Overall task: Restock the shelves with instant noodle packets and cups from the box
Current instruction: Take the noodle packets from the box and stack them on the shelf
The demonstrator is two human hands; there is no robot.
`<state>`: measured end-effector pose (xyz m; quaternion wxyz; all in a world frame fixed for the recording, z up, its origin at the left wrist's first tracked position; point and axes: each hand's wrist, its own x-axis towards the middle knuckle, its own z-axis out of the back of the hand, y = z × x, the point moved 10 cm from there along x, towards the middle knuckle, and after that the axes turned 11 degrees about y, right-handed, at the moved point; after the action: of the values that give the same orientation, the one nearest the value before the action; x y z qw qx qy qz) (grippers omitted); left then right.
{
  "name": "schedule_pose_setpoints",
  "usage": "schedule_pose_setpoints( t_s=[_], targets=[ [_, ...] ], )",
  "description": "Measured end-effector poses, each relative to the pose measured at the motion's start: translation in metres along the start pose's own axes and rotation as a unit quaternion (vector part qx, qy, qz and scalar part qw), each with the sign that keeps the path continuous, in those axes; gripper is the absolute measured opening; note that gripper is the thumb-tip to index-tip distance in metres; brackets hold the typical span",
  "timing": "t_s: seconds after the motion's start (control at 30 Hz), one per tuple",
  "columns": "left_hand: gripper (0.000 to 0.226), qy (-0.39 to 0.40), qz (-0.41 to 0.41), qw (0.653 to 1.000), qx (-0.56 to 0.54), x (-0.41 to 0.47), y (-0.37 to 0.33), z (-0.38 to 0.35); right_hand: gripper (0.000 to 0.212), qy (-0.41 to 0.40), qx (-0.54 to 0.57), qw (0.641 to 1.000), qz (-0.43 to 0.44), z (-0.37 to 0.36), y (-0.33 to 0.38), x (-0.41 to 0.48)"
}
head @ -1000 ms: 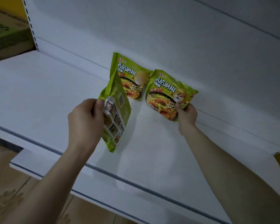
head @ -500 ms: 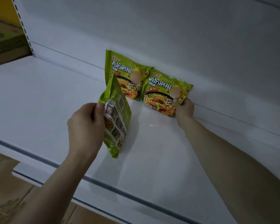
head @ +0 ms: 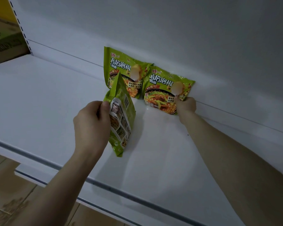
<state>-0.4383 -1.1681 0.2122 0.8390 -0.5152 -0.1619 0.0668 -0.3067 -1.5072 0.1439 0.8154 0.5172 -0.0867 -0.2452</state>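
Two green instant noodle packets lean against the back panel of a white shelf. The left packet stands free, its lower part hidden behind another packet. My right hand pinches the lower right corner of the right packet, which leans on the back wall and overlaps the left one's edge. My left hand grips a third green packet by its left edge, back side facing me, its bottom corner touching the shelf in front of the other two.
A cardboard box sits on the neighbouring shelf at the far left, beyond a slotted upright. A lower shelf edge juts out below, and tiled floor shows at the bottom left.
My right hand has pushed the right packet back and down until it leans on the back wall next to the first one. My left hand's packet has barely moved.
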Motion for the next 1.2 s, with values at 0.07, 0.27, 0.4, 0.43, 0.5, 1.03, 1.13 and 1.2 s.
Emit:
schedule_pose_setpoints(
  t_s=[0.07,0.27,0.4,0.43,0.5,1.03,1.13,1.2],
  targets=[
    [0.034,0.002,-0.002,1.000,-0.004,0.000,-0.001,-0.001,0.038,0.002,0.007,1.000,-0.002,0.001,-0.001,-0.003],
    [0.032,0.008,0.016,0.999,-0.045,0.001,-0.003,-0.002,0.033,-0.060,-0.004,0.994,0.087,0.017,0.030,-0.050],
    [0.027,0.013,0.059,0.990,-0.128,0.006,0.000,-0.005,0.015,0.156,0.105,0.959,0.212,-0.019,0.060,-0.113],
    [0.026,0.018,0.072,0.987,-0.144,0.008,0.001,-0.007,0.019,0.242,0.099,0.938,0.226,-0.034,0.064,-0.132],
    [0.023,0.027,0.099,0.978,-0.180,0.010,0.001,-0.012,0.036,0.391,0.056,0.890,0.229,-0.063,0.064,-0.169],
    [0.030,0.087,0.119,0.975,-0.168,0.007,0.011,-0.028,0.022,0.347,0.297,0.882,0.111,-0.061,0.040,-0.155],
    [0.064,0.114,0.212,0.952,-0.191,-0.005,0.036,-0.038,0.021,0.384,0.384,0.838,0.057,-0.066,0.037,-0.158],
    [0.073,0.140,0.253,0.921,-0.262,-0.012,0.043,-0.049,0.021,0.409,0.403,0.818,0.044,-0.069,0.038,-0.162]
  ],
)
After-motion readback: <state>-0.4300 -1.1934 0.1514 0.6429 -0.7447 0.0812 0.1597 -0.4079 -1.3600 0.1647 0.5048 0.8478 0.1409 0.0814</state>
